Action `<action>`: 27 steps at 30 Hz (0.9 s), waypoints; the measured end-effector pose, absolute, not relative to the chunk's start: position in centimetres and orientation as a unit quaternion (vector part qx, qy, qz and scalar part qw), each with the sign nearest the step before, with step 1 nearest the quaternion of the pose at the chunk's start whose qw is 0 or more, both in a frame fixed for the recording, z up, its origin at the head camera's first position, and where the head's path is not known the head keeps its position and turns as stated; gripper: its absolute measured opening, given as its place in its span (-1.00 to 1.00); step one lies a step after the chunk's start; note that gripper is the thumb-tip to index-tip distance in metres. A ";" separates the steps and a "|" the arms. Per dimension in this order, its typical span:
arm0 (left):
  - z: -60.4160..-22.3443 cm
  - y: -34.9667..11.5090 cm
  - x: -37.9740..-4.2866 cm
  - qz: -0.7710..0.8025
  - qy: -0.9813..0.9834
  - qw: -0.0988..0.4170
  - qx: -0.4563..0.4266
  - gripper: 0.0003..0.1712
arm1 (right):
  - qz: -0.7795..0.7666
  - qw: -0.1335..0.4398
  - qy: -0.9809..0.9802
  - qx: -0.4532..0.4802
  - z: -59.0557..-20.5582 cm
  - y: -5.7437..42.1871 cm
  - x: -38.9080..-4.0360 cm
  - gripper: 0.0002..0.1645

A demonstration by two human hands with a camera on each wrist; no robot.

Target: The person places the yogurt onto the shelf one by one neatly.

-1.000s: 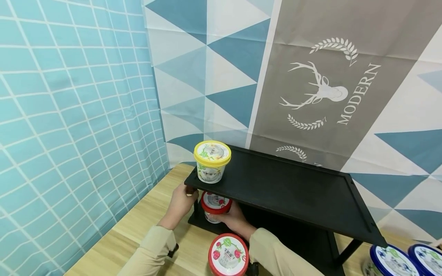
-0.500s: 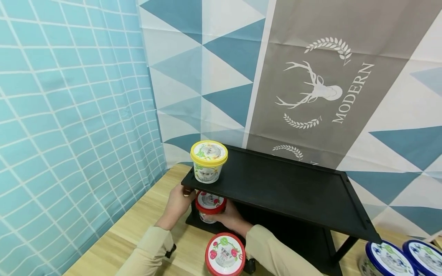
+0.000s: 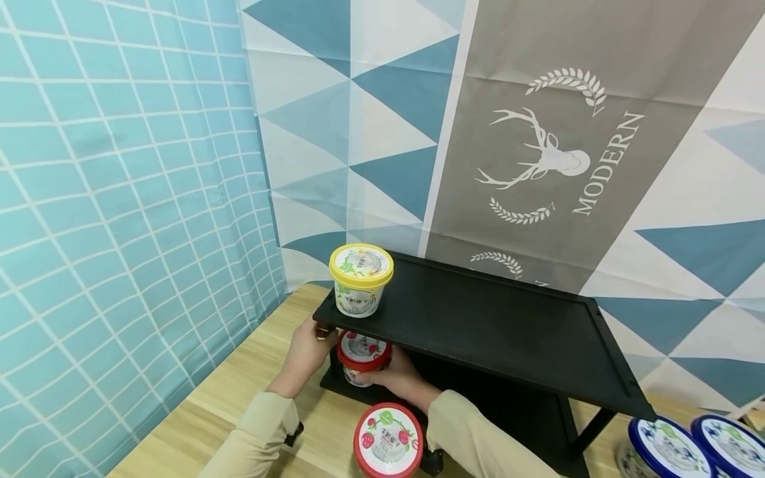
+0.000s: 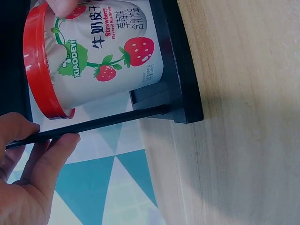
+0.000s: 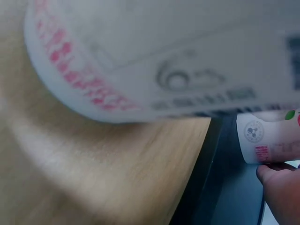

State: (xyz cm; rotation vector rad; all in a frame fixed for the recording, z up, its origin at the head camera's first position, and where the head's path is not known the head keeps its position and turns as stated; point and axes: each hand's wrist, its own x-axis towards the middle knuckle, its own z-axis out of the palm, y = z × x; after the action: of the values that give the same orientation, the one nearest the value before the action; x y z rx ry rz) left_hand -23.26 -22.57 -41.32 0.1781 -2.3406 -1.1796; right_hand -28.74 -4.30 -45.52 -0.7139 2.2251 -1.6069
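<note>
My left hand [image 3: 307, 352] grips the thin black post [image 4: 108, 122] at the left end of the shelf rack, below its top board; the left wrist view shows thumb and fingers on either side of it. My right hand [image 3: 400, 378] holds a red-lidded strawberry milk cup [image 3: 362, 358] upright on the lower board, close beside that post. Part of its lid is hidden under the top board. A second red-lidded cup [image 3: 388, 439] stands on the table in front of the rack, near my right wrist; its printed side [image 5: 154, 61] fills the upper right wrist view.
A yellow-lidded cup [image 3: 361, 280] stands at the left end of the rack's top board [image 3: 478, 325]. Two blue-lidded cups, one nearer [image 3: 666, 446] and one farther right [image 3: 732, 441], stand beyond the rack's right end. Patterned cloths [image 3: 388, 133] hang behind the wooden table [image 3: 197, 431].
The head view has shifted slightly. The strawberry cup in my right hand has edged a little left, nearer the post. My left hand keeps its hold on the post.
</note>
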 end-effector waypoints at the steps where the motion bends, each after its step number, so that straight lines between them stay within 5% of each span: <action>1: -41.3 -22.5 -23.3 -0.433 -0.862 0.254 0.065 -0.77 | -0.561 0.155 0.775 -0.247 -45.4 -4.1 -28.7 0.01; 27: -41.5 -22.6 -23.3 -0.427 -0.871 0.236 0.066 -0.73 | -0.509 0.169 0.815 -0.218 -43.5 3.9 -26.3 -0.25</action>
State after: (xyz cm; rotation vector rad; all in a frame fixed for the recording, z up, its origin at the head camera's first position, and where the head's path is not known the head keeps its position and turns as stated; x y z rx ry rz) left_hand -23.31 -22.58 -41.47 0.1808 -2.3874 -1.1697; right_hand -26.28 3.87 -43.46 -0.6207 2.3183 -1.4465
